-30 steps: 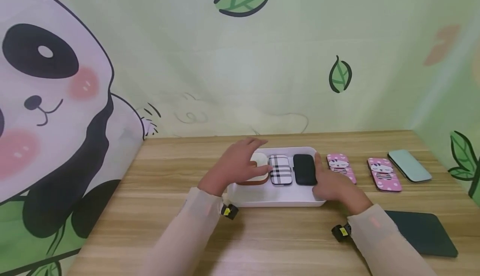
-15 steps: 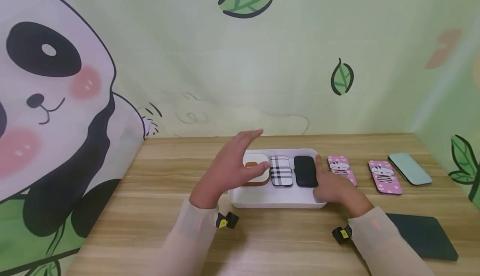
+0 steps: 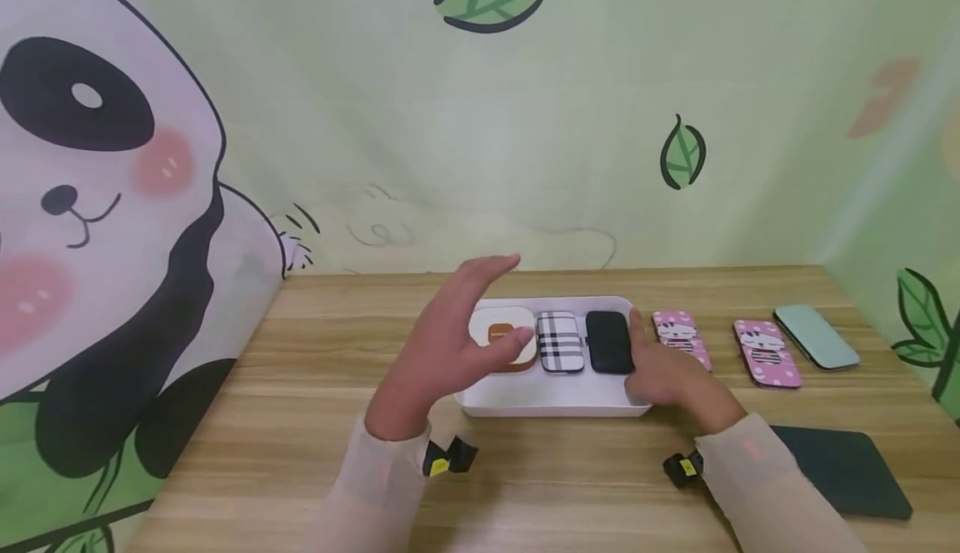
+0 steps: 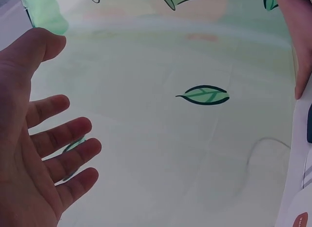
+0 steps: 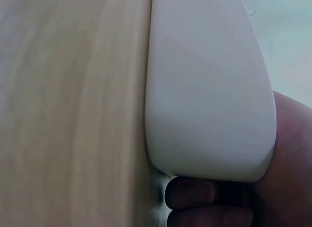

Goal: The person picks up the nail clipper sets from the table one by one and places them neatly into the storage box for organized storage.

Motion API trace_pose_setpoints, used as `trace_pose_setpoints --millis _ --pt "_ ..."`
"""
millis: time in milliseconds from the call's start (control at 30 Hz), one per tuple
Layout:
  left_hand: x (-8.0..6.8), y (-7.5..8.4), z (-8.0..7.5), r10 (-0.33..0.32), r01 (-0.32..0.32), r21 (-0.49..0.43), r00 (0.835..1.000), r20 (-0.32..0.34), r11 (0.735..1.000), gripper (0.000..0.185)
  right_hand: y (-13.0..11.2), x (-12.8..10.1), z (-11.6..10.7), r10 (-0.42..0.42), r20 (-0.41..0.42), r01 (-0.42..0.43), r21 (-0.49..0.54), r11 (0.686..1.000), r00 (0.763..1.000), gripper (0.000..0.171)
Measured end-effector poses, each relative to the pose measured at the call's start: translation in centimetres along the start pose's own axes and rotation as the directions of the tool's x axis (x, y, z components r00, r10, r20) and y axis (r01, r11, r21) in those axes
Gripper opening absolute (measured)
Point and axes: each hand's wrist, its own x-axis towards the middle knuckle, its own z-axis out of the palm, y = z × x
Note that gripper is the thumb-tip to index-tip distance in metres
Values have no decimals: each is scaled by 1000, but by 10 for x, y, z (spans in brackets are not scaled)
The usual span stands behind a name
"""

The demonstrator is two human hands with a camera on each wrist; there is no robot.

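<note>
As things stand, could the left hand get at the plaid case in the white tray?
Probably yes. The left hand hovers open over the tray's left end, holding nothing, and the plaid case lies uncovered in the white tray just to its right. The right hand grips the tray's right end, clear of that path.

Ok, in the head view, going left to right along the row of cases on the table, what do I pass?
White-and-brown case → plaid case → black case, all three in the white tray → first pink cat case → second pink cat case → mint green case.
</note>
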Motion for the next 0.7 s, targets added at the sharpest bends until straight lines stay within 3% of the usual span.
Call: trace_pose_setpoints --millis 333,467,700 --pt "-8 3 -21 60 -59 24 996 -59 998 69 -10 13 5 -16 0 16 5 1000 1000 104" --pt "-5 4 -18 90 -90 6 995 -44 996 69 -6 11 2 22 0 -22 -13 1000 1000 103" --pt "-5 7 -10 103 -103 9 994 -43 995 69 0 1 -3 15 21 -15 -9 1000 1000 101"
